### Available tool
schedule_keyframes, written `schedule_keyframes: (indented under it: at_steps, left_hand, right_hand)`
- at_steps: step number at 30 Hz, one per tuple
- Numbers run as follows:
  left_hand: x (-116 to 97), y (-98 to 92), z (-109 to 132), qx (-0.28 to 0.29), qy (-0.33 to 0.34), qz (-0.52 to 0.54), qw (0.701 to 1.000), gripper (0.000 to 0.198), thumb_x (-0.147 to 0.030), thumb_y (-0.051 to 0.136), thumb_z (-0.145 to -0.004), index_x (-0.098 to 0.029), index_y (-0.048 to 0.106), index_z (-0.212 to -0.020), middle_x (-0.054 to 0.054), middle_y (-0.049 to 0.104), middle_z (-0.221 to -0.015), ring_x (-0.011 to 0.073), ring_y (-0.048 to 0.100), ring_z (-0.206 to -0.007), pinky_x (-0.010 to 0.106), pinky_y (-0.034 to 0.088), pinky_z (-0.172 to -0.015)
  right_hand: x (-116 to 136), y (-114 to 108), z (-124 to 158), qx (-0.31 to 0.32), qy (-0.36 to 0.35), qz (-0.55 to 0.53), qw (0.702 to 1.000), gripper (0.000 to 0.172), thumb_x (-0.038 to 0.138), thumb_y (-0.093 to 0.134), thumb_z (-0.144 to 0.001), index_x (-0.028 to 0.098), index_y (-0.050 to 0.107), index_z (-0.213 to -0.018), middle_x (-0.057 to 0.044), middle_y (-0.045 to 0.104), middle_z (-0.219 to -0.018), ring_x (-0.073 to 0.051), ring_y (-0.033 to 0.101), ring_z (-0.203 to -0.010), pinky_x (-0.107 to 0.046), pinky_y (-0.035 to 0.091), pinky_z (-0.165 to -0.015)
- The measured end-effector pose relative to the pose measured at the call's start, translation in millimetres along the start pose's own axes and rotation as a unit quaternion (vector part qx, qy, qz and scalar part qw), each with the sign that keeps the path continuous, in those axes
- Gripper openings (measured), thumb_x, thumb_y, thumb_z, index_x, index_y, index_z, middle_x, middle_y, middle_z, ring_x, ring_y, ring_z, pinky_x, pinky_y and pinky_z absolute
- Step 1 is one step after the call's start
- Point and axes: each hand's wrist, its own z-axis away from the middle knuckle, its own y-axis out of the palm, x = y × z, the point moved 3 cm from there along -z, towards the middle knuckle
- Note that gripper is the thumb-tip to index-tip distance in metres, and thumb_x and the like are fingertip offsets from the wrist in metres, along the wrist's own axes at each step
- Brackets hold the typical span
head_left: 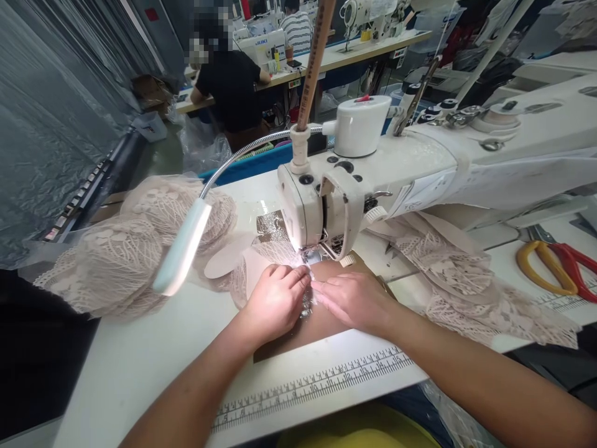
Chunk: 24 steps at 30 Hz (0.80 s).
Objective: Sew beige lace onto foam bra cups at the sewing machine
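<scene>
My left hand [275,300] and my right hand [351,300] lie side by side on a brown pad just in front of the needle of a white sewing machine [336,180]. Their fingertips meet on a small piece of beige lace [308,292] and pinch it flat under the presser foot [311,255]. More of the lace piece [261,255] spreads to the left of the needle, partly hidden by my left hand.
A pile of beige lace cups [125,249] sits at the left under a gooseneck lamp [183,255]. More lace [471,286] lies at the right, with yellow scissors [541,264] and red scissors [576,261]. A ruler strip [308,386] runs along the table edge. Another person [228,81] sits behind.
</scene>
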Motion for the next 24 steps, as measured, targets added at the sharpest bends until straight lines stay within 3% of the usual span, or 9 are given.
schedule_keyframes:
  at_steps: [9,15,24]
  left_hand:
    - [-4,1.5,0,0.005,-0.028,-0.041,0.999,0.04,-0.017,0.044,-0.087,-0.009,0.056,-0.125,0.011,0.056,-0.132,0.0266,0.052,-0.096,0.041,0.044,-0.085]
    - [5,3.1,-1,0.0,-0.027,-0.016,1.0,0.042,-0.018,0.044,-0.087,-0.01,0.054,-0.127,0.011,0.053,-0.135,0.0265,0.051,-0.098,0.041,0.043,-0.088]
    - [8,2.3,1,-0.007,-0.009,-0.026,1.0,0.041,-0.017,0.04,-0.089,-0.011,0.054,-0.127,0.01,0.053,-0.135,0.026,0.051,-0.099,0.043,0.042,-0.09]
  right_hand:
    - [0,-2,2,-0.008,-0.002,-0.003,1.0,0.028,0.025,0.042,-0.093,0.019,0.068,-0.101,-0.002,0.07,-0.075,-0.016,0.06,-0.065,-0.028,0.036,-0.06]
    - [0,-1,-1,0.014,0.018,-0.003,1.0,0.027,0.024,0.041,-0.093,0.02,0.068,-0.098,-0.002,0.067,-0.071,-0.015,0.058,-0.065,-0.028,0.033,-0.06]
    - [1,-2,-1,0.009,0.012,-0.005,1.0,0.031,0.025,0.039,-0.094,0.019,0.065,-0.109,-0.002,0.068,-0.074,-0.016,0.061,-0.068,-0.028,0.035,-0.061]
